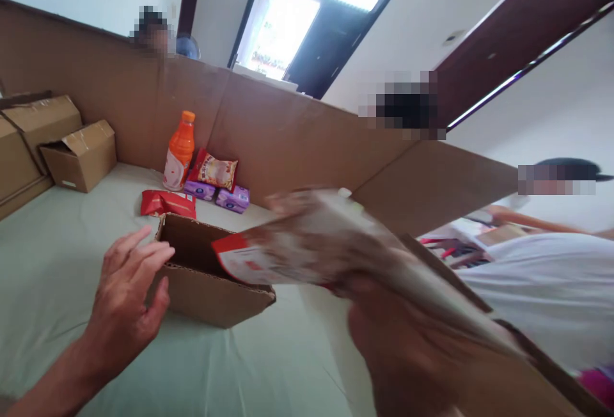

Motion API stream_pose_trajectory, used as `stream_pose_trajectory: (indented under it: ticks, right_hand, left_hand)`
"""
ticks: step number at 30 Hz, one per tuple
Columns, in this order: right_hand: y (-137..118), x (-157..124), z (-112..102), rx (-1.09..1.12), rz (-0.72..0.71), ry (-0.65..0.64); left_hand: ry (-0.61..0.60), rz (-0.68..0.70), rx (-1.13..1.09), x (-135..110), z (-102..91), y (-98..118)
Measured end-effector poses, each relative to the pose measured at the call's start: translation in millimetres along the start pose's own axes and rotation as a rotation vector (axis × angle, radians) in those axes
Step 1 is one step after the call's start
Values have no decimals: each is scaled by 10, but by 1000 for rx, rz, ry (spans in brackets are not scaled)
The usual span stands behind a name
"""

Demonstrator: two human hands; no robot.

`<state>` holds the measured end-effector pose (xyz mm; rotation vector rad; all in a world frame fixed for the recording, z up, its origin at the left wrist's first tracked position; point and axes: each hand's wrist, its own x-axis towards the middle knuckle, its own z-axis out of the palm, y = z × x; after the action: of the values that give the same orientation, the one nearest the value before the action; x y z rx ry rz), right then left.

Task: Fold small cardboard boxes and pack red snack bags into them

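A topless cardboard box [215, 298] stands on the pale green cloth, its inside dark. My left hand [127, 298] is beside the box's left end, fingers apart and holding nothing; whether a fingertip touches the cardboard I cannot tell. From the right, my right hand [398, 334] grips a large red, white and brown packet [307, 244], smeared by motion. The packet's red-edged end hangs over the right part of the box opening. Behind the box lie a red packet [169, 203] and purple tissue packs [233, 199] with a red-and-white snack bag [215, 171] on them.
An orange drink bottle [180, 151] stands upright near the cardboard partition [288, 142] at the back. Closed and part-open cartons [79, 155] are at the left. Beyond the partition are other people, one in a white shirt [532, 289] at the right.
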<state>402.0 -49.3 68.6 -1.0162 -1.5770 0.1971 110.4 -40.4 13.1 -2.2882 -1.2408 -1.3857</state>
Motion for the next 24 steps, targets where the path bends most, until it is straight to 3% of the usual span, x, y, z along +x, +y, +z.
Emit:
stream_pose_trajectory:
  ticks: [1, 3, 7, 11, 14, 17, 20, 24]
  right_hand:
    - [-16, 130, 147, -14, -54, -85]
    - [-43, 364, 426, -78, -108, -382]
    - [18, 595, 933, -354, -51, -978]
    - [235, 504, 1421, -381, -12, -1267]
    - [387, 420, 1650, -315, 1, -1291]
    - [410, 433, 1595, -342, 16, -1244]
    - [290, 479, 1223, -372, 48, -1068]
    - [118, 405, 479, -373, 63, -719]
  left_hand:
    - [-12, -7, -4, -28, 33, -32]
    - [-8, -16, -37, -101, 87, -66]
    - [0, 1, -113, -189, 152, -90]
    - [-8, -3, -177, -156, 207, -136]
    - [3, 14, -235, -124, 227, -170]
    - [0, 7, -264, -143, 225, -185]
    - [19, -69, -197, -219, 222, -207]
    - [22, -212, -168, -337, 236, -277]
